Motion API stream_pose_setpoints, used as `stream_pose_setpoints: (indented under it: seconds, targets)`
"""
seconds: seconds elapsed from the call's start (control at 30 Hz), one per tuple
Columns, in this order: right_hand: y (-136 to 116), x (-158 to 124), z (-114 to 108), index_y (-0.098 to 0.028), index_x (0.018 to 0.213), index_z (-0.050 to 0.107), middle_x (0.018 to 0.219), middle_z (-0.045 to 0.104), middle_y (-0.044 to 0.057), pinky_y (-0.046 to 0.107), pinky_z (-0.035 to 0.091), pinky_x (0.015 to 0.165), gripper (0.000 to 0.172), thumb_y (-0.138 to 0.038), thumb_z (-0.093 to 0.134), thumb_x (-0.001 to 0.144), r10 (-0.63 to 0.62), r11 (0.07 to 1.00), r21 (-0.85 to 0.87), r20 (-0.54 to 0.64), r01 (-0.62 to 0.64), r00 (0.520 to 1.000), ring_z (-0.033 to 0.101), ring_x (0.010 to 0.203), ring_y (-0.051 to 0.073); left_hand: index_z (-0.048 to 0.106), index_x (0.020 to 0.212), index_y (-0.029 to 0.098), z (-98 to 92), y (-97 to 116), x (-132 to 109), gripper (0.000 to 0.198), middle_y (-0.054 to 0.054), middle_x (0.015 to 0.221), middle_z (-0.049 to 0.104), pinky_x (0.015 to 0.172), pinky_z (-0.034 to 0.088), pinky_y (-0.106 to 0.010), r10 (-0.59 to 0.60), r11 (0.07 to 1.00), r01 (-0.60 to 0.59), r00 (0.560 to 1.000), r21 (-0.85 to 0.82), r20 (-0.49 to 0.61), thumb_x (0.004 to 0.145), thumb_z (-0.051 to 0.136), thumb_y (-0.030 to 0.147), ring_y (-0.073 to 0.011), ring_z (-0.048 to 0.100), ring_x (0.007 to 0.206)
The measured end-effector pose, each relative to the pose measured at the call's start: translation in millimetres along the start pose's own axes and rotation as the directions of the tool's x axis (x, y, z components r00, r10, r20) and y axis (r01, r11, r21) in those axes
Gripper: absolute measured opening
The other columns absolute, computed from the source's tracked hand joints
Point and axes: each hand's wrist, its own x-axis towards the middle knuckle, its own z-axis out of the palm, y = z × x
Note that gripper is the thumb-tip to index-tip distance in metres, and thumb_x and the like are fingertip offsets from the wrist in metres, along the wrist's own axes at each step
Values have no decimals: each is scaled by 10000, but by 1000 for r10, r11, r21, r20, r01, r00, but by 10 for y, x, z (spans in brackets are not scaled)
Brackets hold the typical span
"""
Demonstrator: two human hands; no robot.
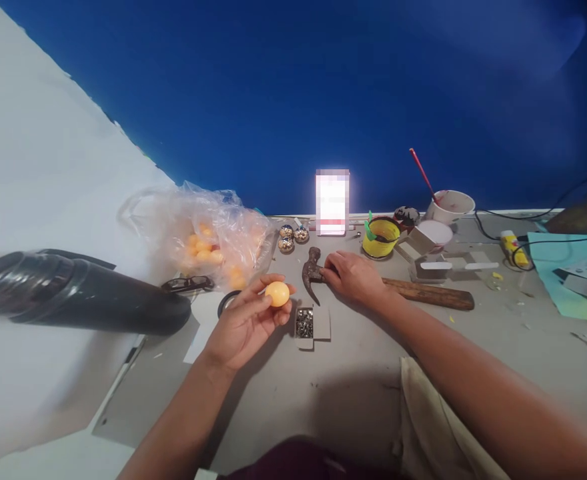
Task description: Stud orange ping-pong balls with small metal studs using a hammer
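My left hand (246, 320) is raised palm up over the grey table and pinches a small orange ball (277, 293) between thumb and fingertips. My right hand (353, 275) lies over the neck of a rusty claw hammer (314, 270), fingers curled on it just behind the head; its wooden handle (433, 294) runs out to the right on the table. A small open box of metal tacks (304, 323) sits between the two hands.
A clear plastic bag of orange balls (208, 243) lies at the left, beside a black cylinder (83, 297). Behind are three studded balls (293, 237), a glowing phone (332, 201), a yellow cup (381, 238), white pots with a red stick (448, 205), cables and teal paper (573, 273).
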Motion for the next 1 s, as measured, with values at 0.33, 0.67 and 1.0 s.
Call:
stream_pose_setpoints:
  seconds: [0.33,0.67,1.0]
  targets:
    - [6,2,10,-207,928,644,934,702,56,319,300,674,233,-390,521,1005,8,1000,-18,13,-7,1000,617,842,196,709,1136,158,3,-116,-11,263,-129,955,723,555,423,-191,-100,991,103,994,-80,45,894,649,241,-97,550,638]
    - [-1,-3,-24,-199,975,648,984,703,76,314,302,691,247,-385,492,1019,12,1000,-10,42,-11,999,608,871,201,640,765,181,60,-97,-60,154,-24,807,600,533,340,-252,-45,920,52,999,388,-27,808,700,315,-123,493,620]
    - [-5,2,-15,-208,942,649,943,698,52,318,303,673,222,-384,529,1005,12,1000,-21,22,-11,1000,621,850,194,693,808,196,230,-239,83,195,-49,906,582,711,377,-301,-62,-256,-170,985,952,160,873,522,128,-189,581,803]
